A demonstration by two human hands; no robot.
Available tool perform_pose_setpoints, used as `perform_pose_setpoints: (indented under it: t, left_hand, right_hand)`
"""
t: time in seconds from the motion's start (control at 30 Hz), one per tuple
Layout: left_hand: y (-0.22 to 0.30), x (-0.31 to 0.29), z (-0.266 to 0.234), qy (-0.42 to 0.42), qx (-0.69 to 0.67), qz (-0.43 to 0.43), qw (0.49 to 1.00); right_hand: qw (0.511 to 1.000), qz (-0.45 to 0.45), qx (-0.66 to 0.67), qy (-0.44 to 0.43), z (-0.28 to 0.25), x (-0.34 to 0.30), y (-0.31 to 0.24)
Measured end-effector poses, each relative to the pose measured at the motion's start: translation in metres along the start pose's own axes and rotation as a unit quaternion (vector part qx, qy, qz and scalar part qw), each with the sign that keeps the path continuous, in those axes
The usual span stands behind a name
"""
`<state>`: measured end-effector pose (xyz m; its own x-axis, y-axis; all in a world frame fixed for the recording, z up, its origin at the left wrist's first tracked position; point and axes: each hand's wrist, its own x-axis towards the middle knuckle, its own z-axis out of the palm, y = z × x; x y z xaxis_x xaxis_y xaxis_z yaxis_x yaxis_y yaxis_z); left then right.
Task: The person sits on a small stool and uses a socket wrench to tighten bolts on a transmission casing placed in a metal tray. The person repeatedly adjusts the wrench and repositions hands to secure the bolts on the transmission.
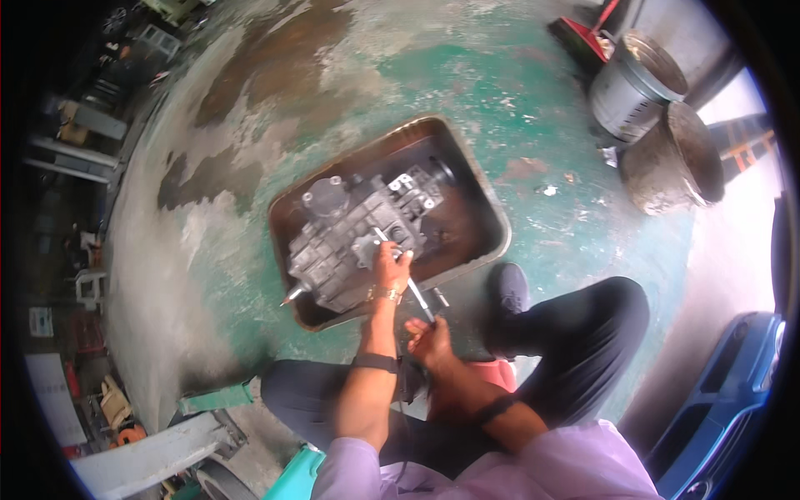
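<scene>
Two hands on one long tool (pixel 408 279): left hand (pixel 390 265) steadies its tip on the gearbox (pixel 354 237) in the drip tray (pixel 492 212); right hand (pixel 431 340) grips the handle. Casing remains assembled; fastener work appears unfinished.

Your left hand (pixel 390 265) reached forward, fingers curled shut, arm nearly straight, your right hand (pixel 431 340) sat closer in, fist closed, forearm bent across your lap

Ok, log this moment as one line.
left hand: on gearbox steadying tool shaft | right hand: gripping long-handled tool | gearbox in drip tray
</scene>
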<state>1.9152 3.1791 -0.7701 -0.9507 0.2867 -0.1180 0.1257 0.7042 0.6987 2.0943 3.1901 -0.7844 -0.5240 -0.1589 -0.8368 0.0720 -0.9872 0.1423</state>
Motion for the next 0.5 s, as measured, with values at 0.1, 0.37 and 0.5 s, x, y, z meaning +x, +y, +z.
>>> perform_pose_setpoints:
  t: [0.1,0.37,0.5]
  left_hand:
    - [0.0,0.003,0.01,-0.029,0.018,0.003,0.999]
    - [-0.017,0.03,0.013,-0.054,0.081,-0.018,0.995]
    - [-0.017,0.027,0.014,-0.002,0.119,0.03,0.992]
  right_hand:
    - [0.995,-0.075,-0.023,-0.057,-0.012,0.013,0.016]
    - [0.999,-0.018,0.037,0.016,-0.006,0.038,0.004]
    - [0.994,-0.071,0.005,0.08,-0.01,0.041,-0.022]
